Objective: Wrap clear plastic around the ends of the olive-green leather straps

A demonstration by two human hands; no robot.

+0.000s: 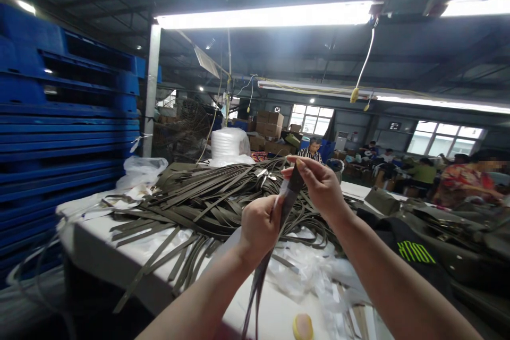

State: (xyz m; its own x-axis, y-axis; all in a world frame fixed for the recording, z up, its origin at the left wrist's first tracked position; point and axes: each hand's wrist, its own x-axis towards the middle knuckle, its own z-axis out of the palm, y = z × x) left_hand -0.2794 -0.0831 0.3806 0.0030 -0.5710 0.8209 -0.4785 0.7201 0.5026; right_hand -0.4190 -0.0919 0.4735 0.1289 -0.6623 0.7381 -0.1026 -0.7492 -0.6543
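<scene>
Held dark flat straps [294, 187], over the white-topped table [281, 300]: lower ends cropped below. Stack of blue plastic pallets [67, 170], left of the table: left side cropped. Distant people [387, 156], beyond the table: too small for detail.

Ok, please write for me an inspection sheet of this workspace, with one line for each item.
Surface: white table, mostly covered.
Job's things: dark held straps; large loose strap pile behind the hands.
Clutter: crumpled clear plastic; small yellow-rimmed round item near the front.
Hands: left hand grips the held straps; right hand pinches their upper end.
Cables: white cord with yellow end hangs overhead; none seen touching the hands.
Surroundings: blue stack at left, fan, white roll, lit tube, several people farther back.
</scene>
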